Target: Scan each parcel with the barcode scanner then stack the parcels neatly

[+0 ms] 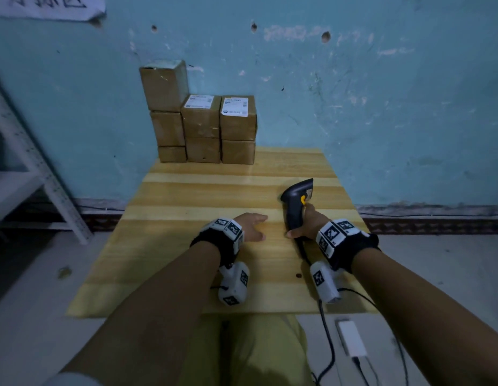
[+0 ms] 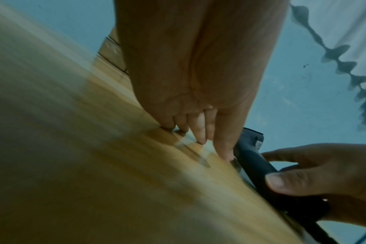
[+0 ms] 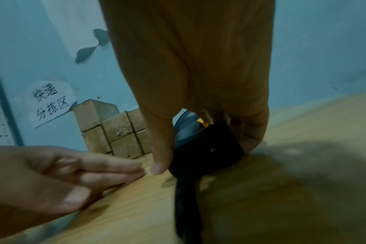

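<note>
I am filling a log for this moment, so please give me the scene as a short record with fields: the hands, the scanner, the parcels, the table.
left hand: the left hand lies with straight fingers on the pale wooden table, holding nothing
right hand: the right hand grips the handle of the dark grey barcode scanner with an orange trigger
scanner: base at the table, head pointing away from the person, cable trailing back
parcels: brown cardboard parcels stacked in three columns against the blue wall, the left column tallest
loose parcels: none visible
</note>
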Motion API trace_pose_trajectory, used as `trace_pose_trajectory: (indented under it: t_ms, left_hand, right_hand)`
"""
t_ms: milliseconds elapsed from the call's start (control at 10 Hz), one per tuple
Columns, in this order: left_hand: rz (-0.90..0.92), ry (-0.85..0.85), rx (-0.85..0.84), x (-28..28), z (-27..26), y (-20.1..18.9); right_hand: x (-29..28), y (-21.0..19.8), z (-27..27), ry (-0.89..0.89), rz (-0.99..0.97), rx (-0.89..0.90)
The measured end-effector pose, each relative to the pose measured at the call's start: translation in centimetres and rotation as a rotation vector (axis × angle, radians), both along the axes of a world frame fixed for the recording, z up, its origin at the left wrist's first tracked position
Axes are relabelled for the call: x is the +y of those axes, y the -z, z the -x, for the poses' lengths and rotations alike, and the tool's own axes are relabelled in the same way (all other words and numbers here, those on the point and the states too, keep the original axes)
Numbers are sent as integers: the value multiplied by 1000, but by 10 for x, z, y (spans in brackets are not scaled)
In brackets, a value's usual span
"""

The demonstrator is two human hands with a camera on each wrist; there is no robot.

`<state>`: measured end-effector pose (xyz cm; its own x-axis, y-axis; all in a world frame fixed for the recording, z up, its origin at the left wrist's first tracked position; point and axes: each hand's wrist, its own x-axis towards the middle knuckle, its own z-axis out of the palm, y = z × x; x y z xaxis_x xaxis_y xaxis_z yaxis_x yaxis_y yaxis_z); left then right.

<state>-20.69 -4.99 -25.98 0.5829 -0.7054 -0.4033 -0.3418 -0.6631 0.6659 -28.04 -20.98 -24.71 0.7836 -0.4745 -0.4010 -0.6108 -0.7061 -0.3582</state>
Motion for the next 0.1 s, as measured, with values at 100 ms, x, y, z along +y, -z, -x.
trace_pose_trajectory:
  t_ms: [100]
  left_hand:
    - [24,-45,0,28,4,0]
  right_hand:
    - [10,-8,3,4,138,-3]
